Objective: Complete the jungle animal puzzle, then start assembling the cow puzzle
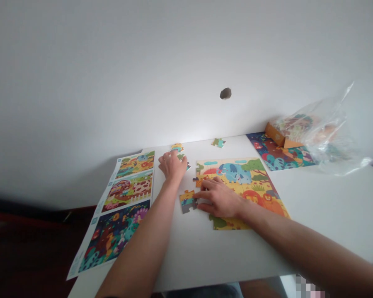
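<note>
A partly joined jigsaw puzzle (236, 171) with blue elephants and orange lions lies on the white table. My right hand (219, 198) rests over its left part, fingers spread, fingertips touching the right edge of a loose puzzle piece (188, 201) in yellow, blue and grey. That piece lies apart from the joined picture. Farther left, my left hand (173, 165) reaches forward with bent, parted fingers beside a green and blue puzzle piece (182, 157), partly hidden by the hand. Just beyond lies a yellow puzzle piece (177, 147). Nothing shows held in the left hand.
On the left lies a sheet with three printed pictures (129, 192), overhanging the table edge. Another green and blue piece (219, 142) is near the wall. Back right, a clear plastic bag (326, 132) and an orange box (275, 134) rest on a dark picture (273, 159).
</note>
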The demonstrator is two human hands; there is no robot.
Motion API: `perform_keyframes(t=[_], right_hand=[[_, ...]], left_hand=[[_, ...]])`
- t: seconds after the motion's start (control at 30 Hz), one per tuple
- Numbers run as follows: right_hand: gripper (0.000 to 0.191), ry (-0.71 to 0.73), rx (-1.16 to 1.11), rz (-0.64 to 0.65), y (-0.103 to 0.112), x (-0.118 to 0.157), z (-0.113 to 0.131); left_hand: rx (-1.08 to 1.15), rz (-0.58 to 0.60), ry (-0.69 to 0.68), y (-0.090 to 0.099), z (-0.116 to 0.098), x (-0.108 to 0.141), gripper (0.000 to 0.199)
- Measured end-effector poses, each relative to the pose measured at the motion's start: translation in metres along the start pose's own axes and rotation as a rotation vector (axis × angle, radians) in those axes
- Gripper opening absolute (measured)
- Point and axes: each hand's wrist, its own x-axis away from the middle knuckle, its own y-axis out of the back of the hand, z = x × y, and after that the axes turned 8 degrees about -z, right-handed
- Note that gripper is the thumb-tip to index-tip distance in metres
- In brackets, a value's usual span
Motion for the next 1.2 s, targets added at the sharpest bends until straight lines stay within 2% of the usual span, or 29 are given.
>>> perform_keyframes(t=[0.1, 0.17, 0.2, 0.33, 0.43, 0.57, 0.73, 0.83, 1.0, 1.07, 1.2], right_hand=[[0.031, -0.008, -0.010, -0.012, 0.000, 0.000, -0.001], [0.030, -0.006, -0.017, -0.013, 0.000, 0.001, -0.001], [0.030, -0.003, -0.020, -0.014, 0.000, 0.001, -0.002], [0.029, 0.003, -0.023, -0.024, -0.001, 0.002, -0.004], [0.029, 0.002, -0.025, -0.022, 0.000, 0.002, -0.004], [0.028, -0.002, -0.024, -0.017, 0.001, 0.001, -0.004], [0.024, 0.010, -0.022, -0.062, -0.002, 0.000, -0.004], [0.020, -0.053, -0.003, -0.201, 0.000, -0.001, -0.005], [0.024, -0.320, -0.004, -0.608, 0.011, -0.001, -0.007], [0.023, -0.364, -0.024, -0.682, 0.013, 0.000, -0.009], [0.024, -0.400, -0.037, -0.703, 0.012, 0.001, -0.012]], left_hand=[[-0.063, 0.022, 0.056, -0.014, -0.003, -0.034, 0.060], [-0.114, 0.089, 0.083, -0.022, 0.002, -0.057, 0.069], [-0.128, 0.164, 0.077, -0.024, 0.007, -0.067, 0.070], [-0.113, 0.272, -0.005, -0.025, 0.030, -0.096, 0.064], [-0.114, 0.323, -0.049, -0.018, 0.047, -0.107, 0.060], [-0.169, 0.312, -0.009, -0.007, 0.061, -0.116, 0.056], [-0.211, 0.327, -0.004, -0.005, 0.054, -0.116, 0.066], [-0.264, 0.373, -0.047, -0.013, 0.041, -0.109, 0.074], [-0.277, 0.370, -0.080, -0.027, 0.027, -0.107, 0.065], [-0.283, 0.370, -0.073, -0.029, 0.025, -0.110, 0.061], [-0.293, 0.354, -0.030, -0.031, 0.023, -0.116, 0.067]])
